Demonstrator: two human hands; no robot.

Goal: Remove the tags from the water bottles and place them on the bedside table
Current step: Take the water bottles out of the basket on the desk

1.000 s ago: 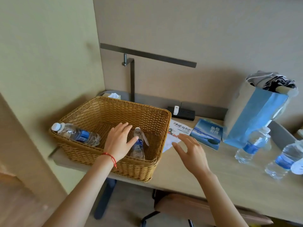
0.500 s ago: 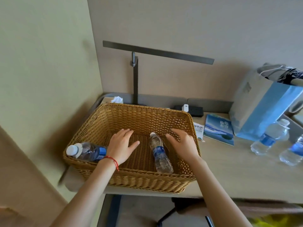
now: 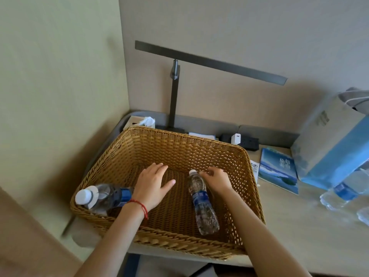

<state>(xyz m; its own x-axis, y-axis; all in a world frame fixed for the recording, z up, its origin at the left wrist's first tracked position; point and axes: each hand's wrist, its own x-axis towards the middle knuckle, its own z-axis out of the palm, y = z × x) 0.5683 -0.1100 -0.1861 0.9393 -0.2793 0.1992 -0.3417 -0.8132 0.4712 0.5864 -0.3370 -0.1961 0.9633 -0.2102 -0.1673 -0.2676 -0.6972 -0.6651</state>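
With the right hand (image 3: 216,179) pinching at the neck of the bottle (image 3: 201,200) lying in the basket (image 3: 247,176) and the left hand (image 3: 152,184) spread flat, a tug could roll the loose bottle away.

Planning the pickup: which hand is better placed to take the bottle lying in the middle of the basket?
Right. The right hand is curled beside that bottle's neck, while the left hand lies flat, apart from it.
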